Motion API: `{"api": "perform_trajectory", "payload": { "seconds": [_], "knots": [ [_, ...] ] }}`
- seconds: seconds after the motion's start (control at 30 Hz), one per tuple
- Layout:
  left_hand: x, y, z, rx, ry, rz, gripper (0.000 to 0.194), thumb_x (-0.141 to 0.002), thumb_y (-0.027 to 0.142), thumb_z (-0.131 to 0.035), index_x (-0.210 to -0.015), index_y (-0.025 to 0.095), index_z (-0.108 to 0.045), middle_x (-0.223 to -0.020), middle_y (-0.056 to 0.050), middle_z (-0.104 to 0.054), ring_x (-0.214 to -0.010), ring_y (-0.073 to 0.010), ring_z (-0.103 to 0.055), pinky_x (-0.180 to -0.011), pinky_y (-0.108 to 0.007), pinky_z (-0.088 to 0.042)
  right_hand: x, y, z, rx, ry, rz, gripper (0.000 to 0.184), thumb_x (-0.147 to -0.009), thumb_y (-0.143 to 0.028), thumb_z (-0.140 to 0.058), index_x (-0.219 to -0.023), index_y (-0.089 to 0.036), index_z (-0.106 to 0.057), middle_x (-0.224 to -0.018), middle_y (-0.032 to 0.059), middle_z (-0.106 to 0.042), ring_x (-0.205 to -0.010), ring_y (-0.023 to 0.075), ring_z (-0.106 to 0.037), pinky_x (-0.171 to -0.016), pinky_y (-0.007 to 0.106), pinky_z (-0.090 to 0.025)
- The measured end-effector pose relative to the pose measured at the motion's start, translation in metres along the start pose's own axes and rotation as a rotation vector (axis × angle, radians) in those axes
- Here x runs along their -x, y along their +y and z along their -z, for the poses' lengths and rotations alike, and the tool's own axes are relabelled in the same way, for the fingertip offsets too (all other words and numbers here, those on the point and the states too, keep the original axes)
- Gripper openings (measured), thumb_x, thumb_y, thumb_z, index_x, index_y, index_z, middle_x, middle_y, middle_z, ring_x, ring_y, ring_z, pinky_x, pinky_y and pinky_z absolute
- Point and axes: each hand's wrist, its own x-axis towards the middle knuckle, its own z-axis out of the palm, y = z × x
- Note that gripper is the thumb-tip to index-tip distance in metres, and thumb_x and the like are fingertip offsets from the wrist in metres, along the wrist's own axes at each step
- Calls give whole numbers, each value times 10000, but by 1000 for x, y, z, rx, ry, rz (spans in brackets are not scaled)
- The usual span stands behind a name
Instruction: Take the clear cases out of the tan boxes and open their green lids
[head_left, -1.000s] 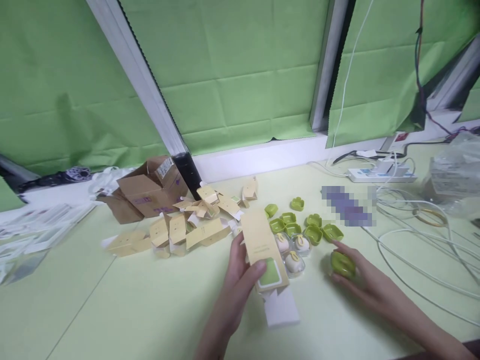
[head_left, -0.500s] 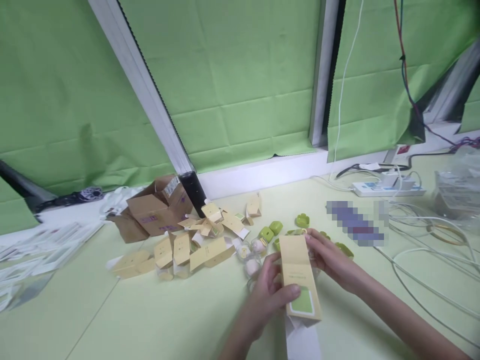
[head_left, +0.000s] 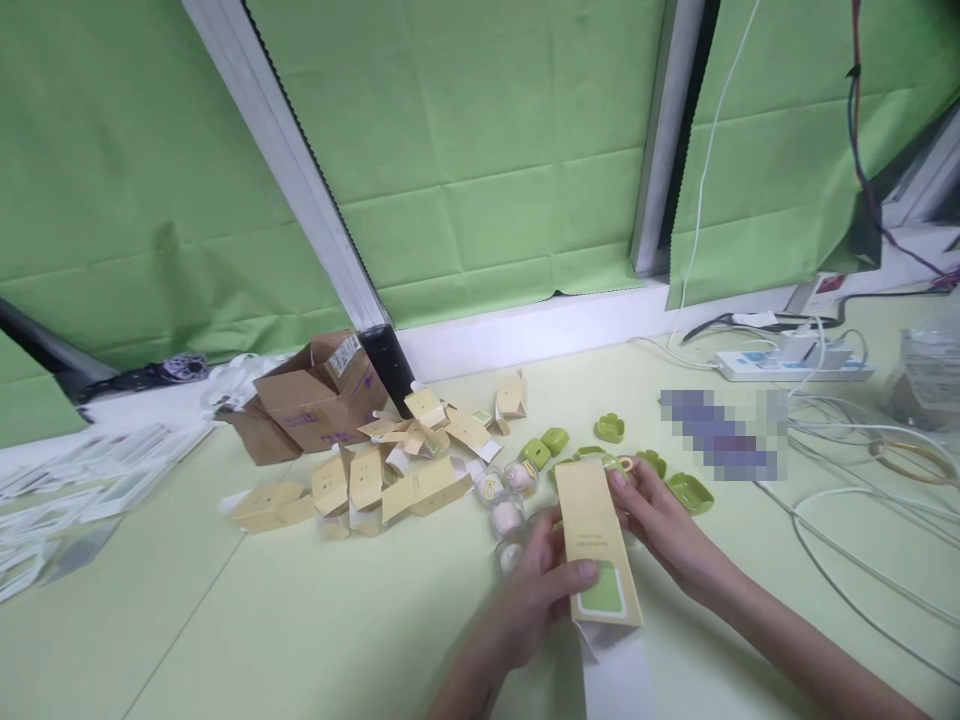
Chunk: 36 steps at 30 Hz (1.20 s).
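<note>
My left hand [head_left: 536, 590] grips the left side of a tall tan carton [head_left: 596, 545] with a green window, thumb pressed on its front. My right hand [head_left: 660, 525] holds the carton's upper right edge, fingers curled around it. A white flap [head_left: 619, 670] hangs out of the carton's lower end. Several small green cases [head_left: 690, 492] lie on the table just behind the carton, and a few clear pods with pale contents [head_left: 506, 520] lie to its left.
A heap of folded tan cartons [head_left: 390, 470] and an open brown cardboard box [head_left: 311, 395] sit at the left. White cables [head_left: 847, 500] and a power strip [head_left: 795, 365] run along the right. Plastic sleeves [head_left: 67, 490] lie at the far left. A clear bag [head_left: 930, 375] is at the right edge.
My right hand left the green case on the table and came onto the carton's upper right edge. Both hands and the carton now sit further right in view.
</note>
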Motion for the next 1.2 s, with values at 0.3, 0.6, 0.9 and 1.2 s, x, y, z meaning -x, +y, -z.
{"api": "perform_trajectory", "payload": {
  "seconds": [0.3, 0.6, 0.9, 1.2],
  "knots": [
    [-1, -2, 1, 10, 6, -27, 608, -644, 175, -772, -1126, 212, -403, -1127, -73, -614, -1034, -236, -599, -827, -338, -455, 1, 5, 8, 24, -18, -66, 359, -805, -564, -599, -908, -249, -463, -775, -41, -563, -693, 133, -549, -634, 244, -464],
    [-2, -5, 0, 31, 50, -25, 543, -692, 193, -737, -1113, 227, -395, -1107, -68, -626, -1042, -239, -598, -840, -346, -431, 5, -3, 4, 80, 23, -36, 348, -785, -559, -595, -924, -266, -469, -824, -31, -585, -736, 159, -551, -659, 263, -464],
    [-5, -11, -3, -98, 217, -73, 661, -702, 314, -721, -1269, 219, -393, -1219, -107, -585, -1123, -286, -547, -918, -391, -418, 2, -7, 6, 306, 25, 47, 346, -798, -577, -523, -802, -232, -545, -780, -5, -575, -759, 197, -545, -686, 318, -489],
    [-1, -2, -3, -36, 390, -60, 547, -794, 323, -619, -1288, 279, -390, -1238, -65, -598, -1037, -238, -613, -821, -316, -458, -3, 7, 17, 576, -234, 195, 496, -945, -551, -264, -1070, -214, -606, -991, 75, -606, -912, 227, -578, -849, 396, -494]
  ]
}}
